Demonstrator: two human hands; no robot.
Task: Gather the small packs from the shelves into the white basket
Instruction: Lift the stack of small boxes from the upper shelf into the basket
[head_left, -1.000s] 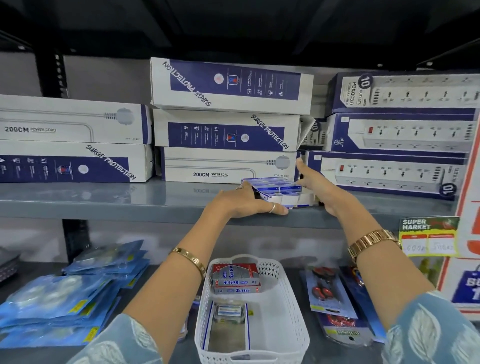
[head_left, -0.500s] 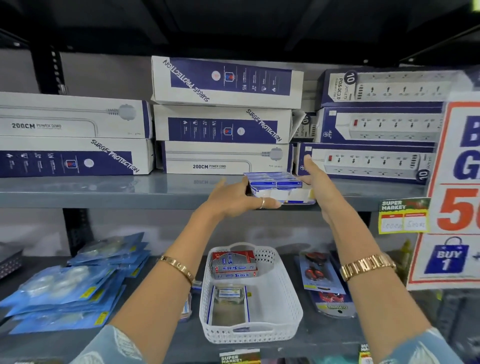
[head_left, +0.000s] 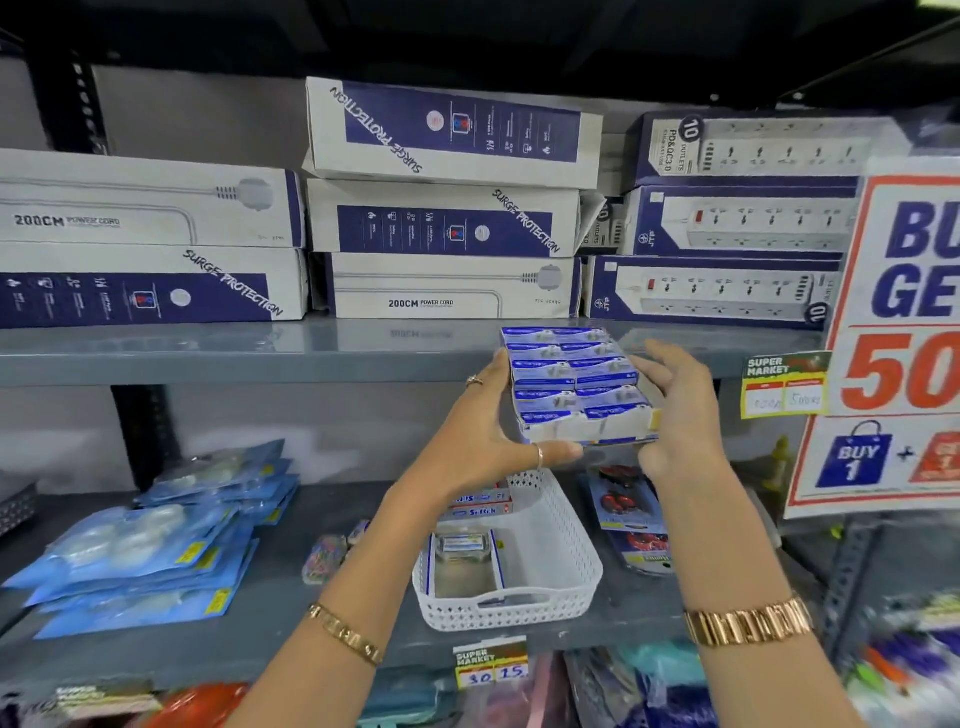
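Observation:
A block of several small blue-and-white packs (head_left: 576, 382) hangs in the air just in front of the upper grey shelf's edge. My left hand (head_left: 480, 441) grips its left side and underside. My right hand (head_left: 675, 415) holds its right side, fingers spread against it. Directly below, the white perforated basket (head_left: 561, 566) sits on the lower shelf. Inside it lie a red-and-blue pack (head_left: 480, 506) at the far end and a flat blister pack (head_left: 462, 553) on the floor.
Long surge-protector boxes (head_left: 441, 218) are stacked along the upper shelf (head_left: 208, 353). Blue blister packs (head_left: 150, 551) lie at the lower left, red-item cards (head_left: 626, 499) right of the basket. A large sale sign (head_left: 904, 338) hangs at the right.
Both hands have lifted the block of packs off the upper shelf and drawn it toward me, above the basket. The camera has pulled back and down.

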